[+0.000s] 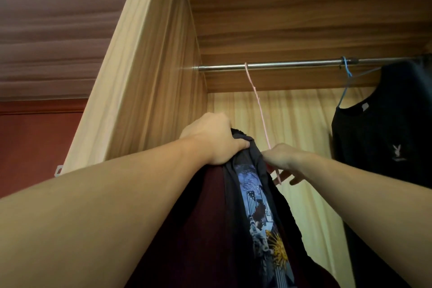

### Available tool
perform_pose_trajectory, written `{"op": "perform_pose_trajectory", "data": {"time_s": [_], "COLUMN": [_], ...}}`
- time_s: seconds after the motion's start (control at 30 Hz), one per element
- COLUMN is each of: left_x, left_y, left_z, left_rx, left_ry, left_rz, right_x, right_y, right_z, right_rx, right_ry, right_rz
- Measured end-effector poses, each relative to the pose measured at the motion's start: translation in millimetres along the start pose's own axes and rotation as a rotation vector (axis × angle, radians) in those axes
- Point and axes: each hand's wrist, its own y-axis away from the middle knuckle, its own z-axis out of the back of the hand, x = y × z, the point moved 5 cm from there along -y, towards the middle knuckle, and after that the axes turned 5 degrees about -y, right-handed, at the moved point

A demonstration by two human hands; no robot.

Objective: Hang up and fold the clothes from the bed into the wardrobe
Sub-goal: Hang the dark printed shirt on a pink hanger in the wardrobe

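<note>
Both arms reach up into the open wardrobe (pixel 149 72), seen from below; the left hand (pixel 214 139) has its grip closed round the bunched top of a dark printed T-shirt (pixel 254 206), thumb pressed against the fabric near the collar; the shirt hangs down from that hand between the 2 forearms, its blue, white and yellow print facing the camera, with a dark maroon garment (pixel 205 217) lying just beside it on the left, and whether that is a separate piece cannot be told; the right hand (pixel 284 159) touches the shirt's right edge near the top, fingers partly spread and pointing down and to the right, with the lower end of a pink hanger (pixel 260 110) running between them; whether this grip actually pinches the hanger or the cloth cannot be told; the pink hanger's hook sits over the metal rail (pixel 280 64), near its left end; further right on the same rail a blue hanger (pixel 346 84) carries a black T-shirt (pixel 383 138) with a small white rabbit logo on the chest, well apart from the hands; a red wall (pixel 35 147) shows left of the wardrobe side.
</note>
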Motion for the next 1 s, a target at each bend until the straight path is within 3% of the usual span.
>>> {"op": "perform_pose_trajectory", "data": {"time_s": [0.2,0.4,0.5,0.67,0.8,0.93,1.0], "left_x": [1,2,0,-5,-9,-13,-15], "left_y": [6,31,48,65,75,91,102], "left_z": [-2,-21,-31,-21,-5,-10,-24], "left_rx": [0.014,0.071,0.119,0.110,0.089,0.094,0.132], "left_ry": [0.012,0.028,0.032,0.072,0.112,0.197,0.288], "left_rz": [0.006,0.016,0.015,0.002,-0.003,-0.041,-0.043], "right_x": [-47,-103,-108,-98,-76,-35,-25], "right_y": [6,33,43,71,98,150,173], "right_z": [-2,-10,-8,4,16,-5,-16], "right_rx": [-0.254,-0.146,-0.153,-0.208,0.028,0.294,0.322], "right_ry": [0.027,0.068,-0.142,-0.079,-0.447,-0.384,-0.318], "right_rz": [0.134,-0.027,-0.019,0.135,-0.091,-0.054,-0.014]}}
